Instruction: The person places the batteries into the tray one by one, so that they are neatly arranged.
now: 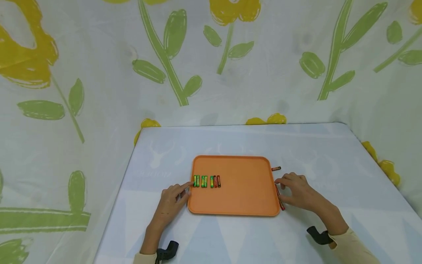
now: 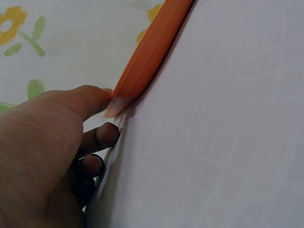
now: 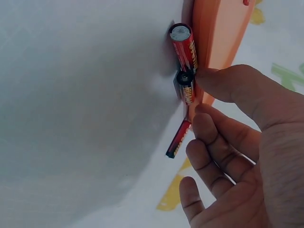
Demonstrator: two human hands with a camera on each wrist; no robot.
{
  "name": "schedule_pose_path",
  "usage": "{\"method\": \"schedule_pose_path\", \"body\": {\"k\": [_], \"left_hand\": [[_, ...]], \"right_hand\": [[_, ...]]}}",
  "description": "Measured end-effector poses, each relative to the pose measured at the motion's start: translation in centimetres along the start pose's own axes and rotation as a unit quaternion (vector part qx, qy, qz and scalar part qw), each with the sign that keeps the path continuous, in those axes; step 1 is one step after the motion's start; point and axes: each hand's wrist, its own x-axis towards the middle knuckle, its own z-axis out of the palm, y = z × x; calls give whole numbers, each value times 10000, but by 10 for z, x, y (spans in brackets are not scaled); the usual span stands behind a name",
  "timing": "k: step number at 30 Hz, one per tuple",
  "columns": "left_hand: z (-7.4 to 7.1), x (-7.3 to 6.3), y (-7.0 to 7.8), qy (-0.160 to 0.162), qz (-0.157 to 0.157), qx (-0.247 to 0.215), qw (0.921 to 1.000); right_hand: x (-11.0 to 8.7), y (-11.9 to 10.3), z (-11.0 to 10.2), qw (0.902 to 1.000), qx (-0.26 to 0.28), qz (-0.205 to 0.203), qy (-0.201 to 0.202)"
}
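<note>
An orange tray (image 1: 244, 194) lies on the table. In a row near its left side are several green batteries (image 1: 204, 181) and two red batteries (image 1: 217, 181), all upright in the head view. My left hand (image 1: 169, 203) is at the tray's left edge, its extended index finger reaching the rim near the green batteries. My right hand (image 1: 298, 190) is by the right edge, thumb and fingers apart. Beside its thumb, two red batteries (image 3: 183, 47) lie end to end along the tray's outer side. Another red battery (image 3: 179, 137) lies farther off, near the tray's upper right corner.
A pale patterned cloth (image 1: 237, 242) covers the table. Behind and at the sides hangs a white curtain (image 1: 263, 84) with yellow flowers and green leaves. Black straps (image 1: 168, 251) are on both wrists.
</note>
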Motion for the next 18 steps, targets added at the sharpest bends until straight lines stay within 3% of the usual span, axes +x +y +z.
{"method": "schedule_pose_path", "body": {"k": [9,18], "left_hand": [[-1,-1,0,-90,-104,29,9999],[-2,0,3,-105,-183,2,9998]], "right_hand": [[0,3,1,9995,-24,92,-310],[0,4,-3,9995,-149,180,-204]]}}
